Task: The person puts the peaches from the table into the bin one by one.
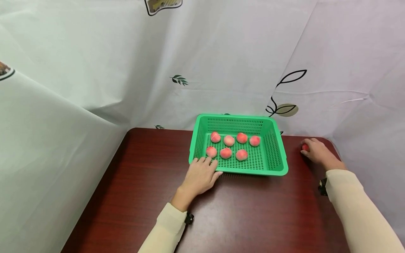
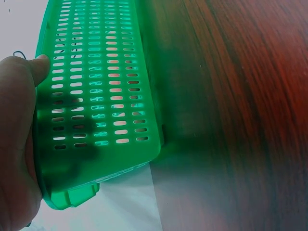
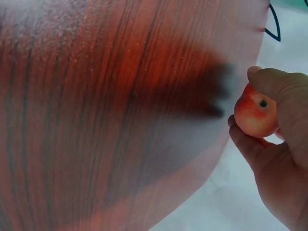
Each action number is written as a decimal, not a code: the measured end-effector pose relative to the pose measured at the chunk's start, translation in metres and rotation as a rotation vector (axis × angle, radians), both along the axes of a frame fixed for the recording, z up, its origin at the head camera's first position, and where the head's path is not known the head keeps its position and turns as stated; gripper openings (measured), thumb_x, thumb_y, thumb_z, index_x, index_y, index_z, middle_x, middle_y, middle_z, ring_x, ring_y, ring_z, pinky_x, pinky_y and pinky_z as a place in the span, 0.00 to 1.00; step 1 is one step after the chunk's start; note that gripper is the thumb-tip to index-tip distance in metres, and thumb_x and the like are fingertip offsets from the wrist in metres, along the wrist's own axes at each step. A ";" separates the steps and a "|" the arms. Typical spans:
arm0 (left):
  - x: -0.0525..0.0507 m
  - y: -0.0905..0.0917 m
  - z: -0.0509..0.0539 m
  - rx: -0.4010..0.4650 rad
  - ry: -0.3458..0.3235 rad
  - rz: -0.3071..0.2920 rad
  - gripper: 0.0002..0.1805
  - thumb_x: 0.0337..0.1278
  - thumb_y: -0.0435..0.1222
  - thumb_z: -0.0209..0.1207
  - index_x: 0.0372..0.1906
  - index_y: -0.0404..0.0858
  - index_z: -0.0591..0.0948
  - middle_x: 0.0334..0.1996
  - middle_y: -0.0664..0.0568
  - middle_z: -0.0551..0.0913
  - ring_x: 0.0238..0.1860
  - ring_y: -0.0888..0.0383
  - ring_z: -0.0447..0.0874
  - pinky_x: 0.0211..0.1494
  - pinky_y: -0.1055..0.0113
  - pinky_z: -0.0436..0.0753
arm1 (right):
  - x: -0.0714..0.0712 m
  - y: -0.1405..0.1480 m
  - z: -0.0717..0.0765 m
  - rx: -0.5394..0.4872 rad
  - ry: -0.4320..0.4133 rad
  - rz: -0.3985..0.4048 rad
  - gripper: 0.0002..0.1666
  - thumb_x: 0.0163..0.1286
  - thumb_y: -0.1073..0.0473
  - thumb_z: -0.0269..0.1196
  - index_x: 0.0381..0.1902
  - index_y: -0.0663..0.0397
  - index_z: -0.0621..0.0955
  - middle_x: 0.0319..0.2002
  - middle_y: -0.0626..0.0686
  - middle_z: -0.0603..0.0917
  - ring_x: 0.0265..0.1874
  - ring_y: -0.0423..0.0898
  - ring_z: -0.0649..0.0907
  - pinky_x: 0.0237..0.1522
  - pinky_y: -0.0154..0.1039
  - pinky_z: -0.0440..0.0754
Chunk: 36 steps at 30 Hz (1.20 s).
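Observation:
A green plastic basket with slotted sides stands on the table, holding several pink-red peaches in two loose rows. My left hand grips its near rim at the left corner, fingers over the edge; the left wrist view shows the thumb against the slotted outer wall. Far to the right, by the table's back corner, my right hand holds one more peach between thumb and fingers. A small dark stem spot shows on that peach. Whether it touches the table cannot be told.
The dark red wooden table has rounded back corners. White patterned sheeting hangs behind it and along both sides, close to the right hand. A dark wrist strap sits at the left cuff.

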State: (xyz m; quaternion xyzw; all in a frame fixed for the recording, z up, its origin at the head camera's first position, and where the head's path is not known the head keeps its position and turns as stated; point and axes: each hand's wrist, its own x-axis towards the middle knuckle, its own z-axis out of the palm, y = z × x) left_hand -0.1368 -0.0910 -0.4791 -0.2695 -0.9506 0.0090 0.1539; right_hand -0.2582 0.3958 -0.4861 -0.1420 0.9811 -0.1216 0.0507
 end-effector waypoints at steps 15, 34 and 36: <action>0.000 0.000 0.000 -0.008 -0.008 0.006 0.21 0.75 0.58 0.51 0.42 0.44 0.75 0.35 0.52 0.79 0.34 0.52 0.77 0.34 0.61 0.69 | 0.005 -0.010 0.018 -0.001 0.050 0.054 0.23 0.68 0.65 0.67 0.56 0.72 0.75 0.49 0.76 0.78 0.45 0.69 0.79 0.47 0.65 0.79; 0.000 -0.001 0.000 -0.003 0.005 0.003 0.21 0.75 0.58 0.51 0.42 0.44 0.75 0.35 0.52 0.78 0.34 0.52 0.77 0.35 0.60 0.69 | 0.013 -0.033 0.046 -0.094 0.226 0.128 0.21 0.64 0.64 0.73 0.51 0.64 0.78 0.42 0.66 0.81 0.38 0.59 0.81 0.37 0.55 0.78; -0.001 -0.001 -0.001 -0.002 0.002 0.003 0.21 0.75 0.58 0.51 0.42 0.44 0.75 0.35 0.52 0.78 0.34 0.52 0.77 0.35 0.60 0.69 | 0.014 -0.036 0.049 -0.109 0.255 0.135 0.20 0.64 0.65 0.73 0.49 0.63 0.78 0.41 0.65 0.81 0.38 0.59 0.80 0.37 0.55 0.78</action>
